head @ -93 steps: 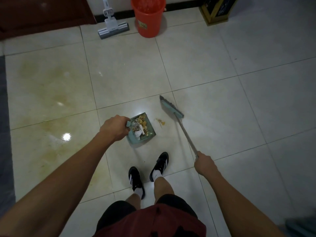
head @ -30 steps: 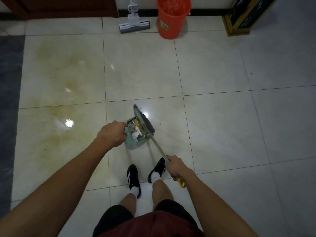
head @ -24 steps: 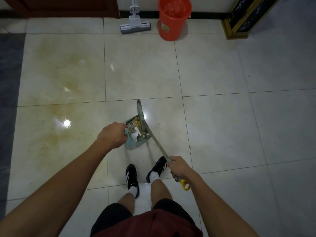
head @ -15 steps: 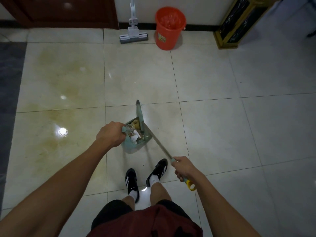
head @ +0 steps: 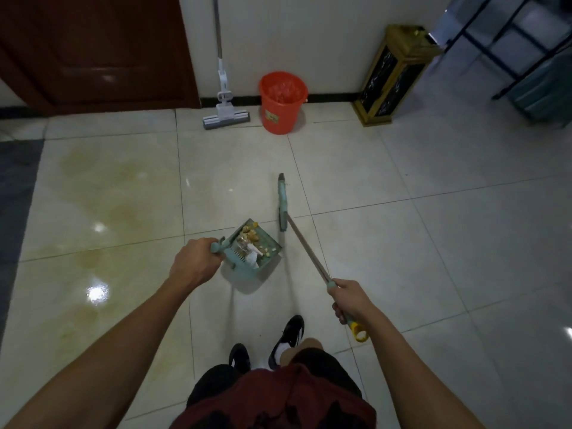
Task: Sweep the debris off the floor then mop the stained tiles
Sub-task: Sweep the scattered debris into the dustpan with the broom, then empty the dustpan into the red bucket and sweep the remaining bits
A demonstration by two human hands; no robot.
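My left hand (head: 193, 263) is closed around the handle of the dustpan (head: 252, 253), which I judge lifted off the floor and loaded with debris (head: 251, 239); my right hand (head: 348, 300) grips the broom (head: 283, 201) handle, head raised toward 12 o'clock. I'd keep the pan level so nothing spills back, carry it off to empty, then fetch the mop (head: 226, 114) and red bucket (head: 282, 102) by the wall at 12 o'clock. The yellowish stained tiles (head: 105, 196) spread toward 10 o'clock
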